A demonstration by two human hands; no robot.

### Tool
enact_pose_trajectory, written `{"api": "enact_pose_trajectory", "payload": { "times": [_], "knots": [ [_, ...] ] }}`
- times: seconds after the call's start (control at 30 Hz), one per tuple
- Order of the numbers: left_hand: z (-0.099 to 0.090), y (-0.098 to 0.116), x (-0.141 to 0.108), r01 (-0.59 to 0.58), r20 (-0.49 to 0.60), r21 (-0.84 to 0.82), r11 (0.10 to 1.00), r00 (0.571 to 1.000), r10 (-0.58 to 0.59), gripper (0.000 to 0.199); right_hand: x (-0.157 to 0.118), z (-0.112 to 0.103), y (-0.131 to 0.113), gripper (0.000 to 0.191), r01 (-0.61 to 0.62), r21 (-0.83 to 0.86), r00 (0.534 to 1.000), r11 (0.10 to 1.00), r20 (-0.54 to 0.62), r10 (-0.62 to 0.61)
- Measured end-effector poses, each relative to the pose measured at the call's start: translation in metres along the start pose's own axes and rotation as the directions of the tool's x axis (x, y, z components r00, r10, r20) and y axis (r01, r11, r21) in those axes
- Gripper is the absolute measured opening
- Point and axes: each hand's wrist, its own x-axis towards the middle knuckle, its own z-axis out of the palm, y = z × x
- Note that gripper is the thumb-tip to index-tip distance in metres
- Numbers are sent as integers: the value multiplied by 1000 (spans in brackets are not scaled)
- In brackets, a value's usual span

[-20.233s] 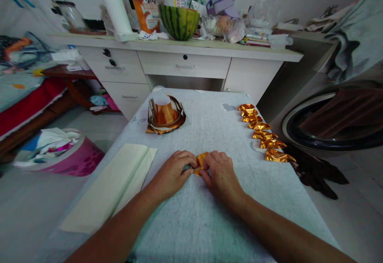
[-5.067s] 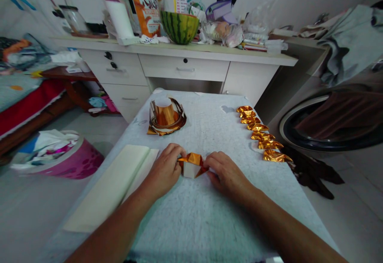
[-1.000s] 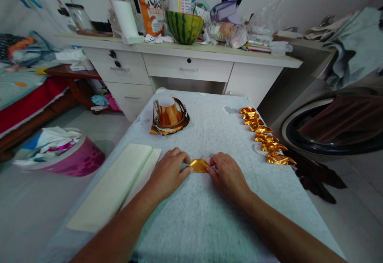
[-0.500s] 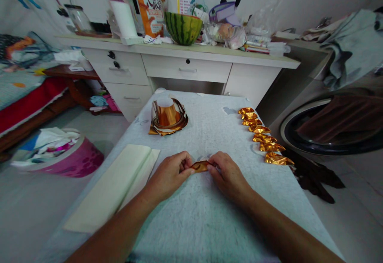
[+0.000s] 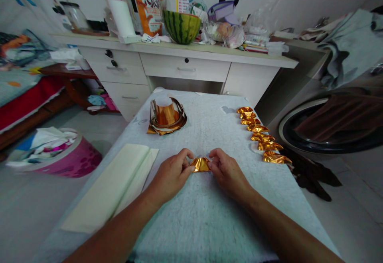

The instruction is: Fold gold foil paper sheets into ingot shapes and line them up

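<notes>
A small folded piece of gold foil paper (image 5: 200,165) is held between my two hands, low over the cloth-covered table (image 5: 206,215). My left hand (image 5: 176,171) pinches its left end between thumb and fingers. At the right end, the thumb and fingertips of my right hand (image 5: 226,171) grip it. Several folded gold foil ingots (image 5: 262,137) lie in a row along the table's right edge. Toward the back left stands a curled stack of gold foil sheets (image 5: 166,117). Folded cream paper (image 5: 110,187) rests beside my left forearm.
Behind the table is a white desk (image 5: 185,65) with half a watermelon (image 5: 182,27), an orange snack bag (image 5: 149,5) and a paper roll (image 5: 121,17). A full pink bin (image 5: 72,159) stands at left on the floor. A washing machine (image 5: 299,79) is on the right.
The foil piece between my hands has turned to show a brighter, wider face. My fingers have shifted slightly at its ends. The view has moved a little.
</notes>
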Motion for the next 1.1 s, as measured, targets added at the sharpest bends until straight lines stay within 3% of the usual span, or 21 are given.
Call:
{"api": "enact_pose_trajectory", "payload": {
  "times": [0.1, 0.3, 0.5, 0.6, 0.73, 1.1],
  "knots": [
    [6, -1, -1, -27, -16, 140, 990, 999, 29, 16, 1, 5, 1, 9, -2, -121, 1000, 993, -20, 0],
    [8, 0, 0, -109, -51, 298, 948, 990, 129, 4, 1, 10, 2, 7, 105, -334, 993, 937, -22, -119],
    [2, -4, 2, -160, 23, 256, 953, 987, 160, 17, 3, 15, 4, 24, 235, -309, 972, 922, 77, -222],
    [0, -7, 4, -163, 53, 233, 959, 987, 154, 20, 3, 15, -2, 23, 215, -313, 976, 925, 85, -198],
    [-1, -9, 6, -157, 56, 221, 962, 987, 148, 20, 2, 15, -13, 7, 179, -362, 984, 915, 55, -170],
    [-1, -13, 6, -157, 55, 180, 971, 987, 150, 14, 1, 20, -15, 11, 136, -465, 990, 875, 30, -138]
  ]
}}
